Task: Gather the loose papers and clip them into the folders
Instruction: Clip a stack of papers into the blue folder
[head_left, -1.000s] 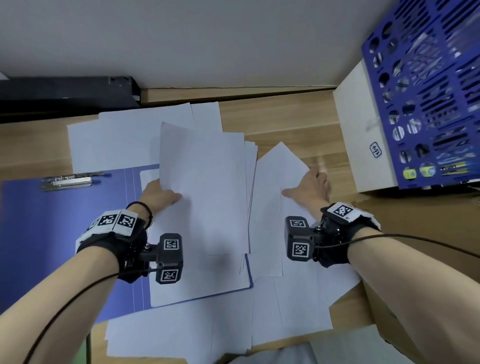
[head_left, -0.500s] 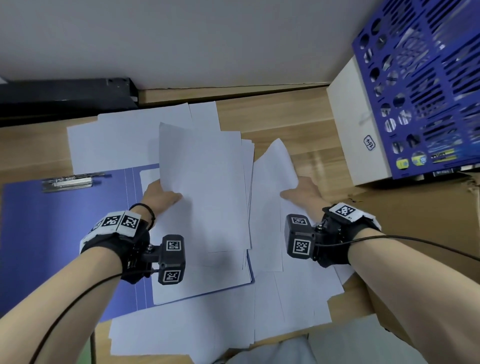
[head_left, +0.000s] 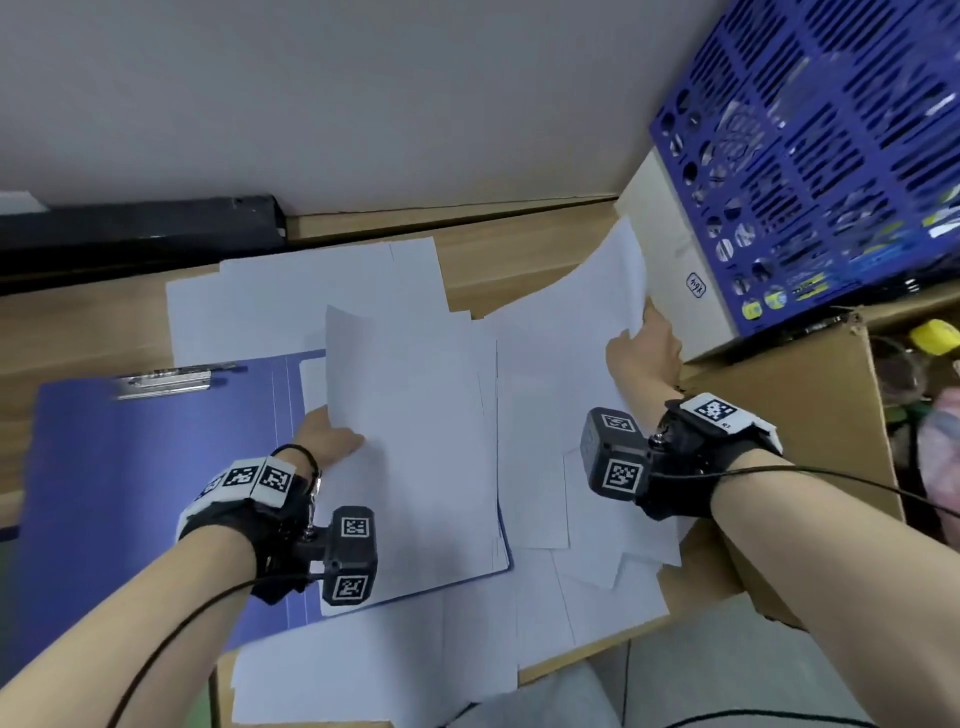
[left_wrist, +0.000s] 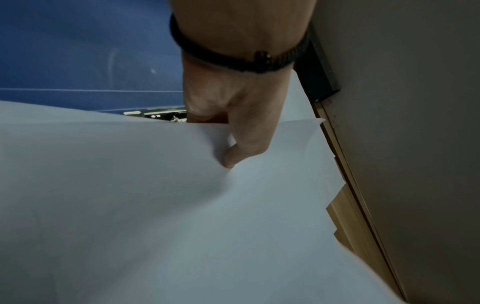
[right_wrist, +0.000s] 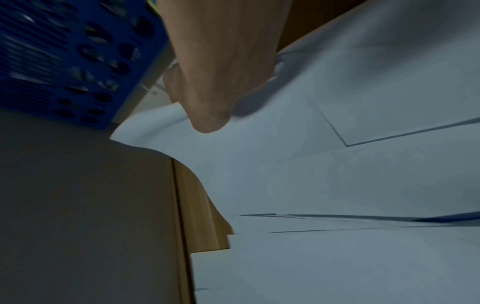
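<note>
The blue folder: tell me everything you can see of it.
The blue folder lies open and flat on the wooden desk, at the person's left. It looks like smooth plastic, with parallel fold lines down its spine. A metal clip sits at its far edge, shut with nothing under it. White sheets cover its right half, and the left hand holds some of them above it.

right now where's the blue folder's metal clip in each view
Head: the metal clip lies at the blue folder's far edge, left of the left hand.
Left wrist: only a sliver of it peeks over the held sheet's edge, beside the hand.
Right wrist: not in view.
Shared landmark: the left hand, seen in both views that show the clip.
</note>
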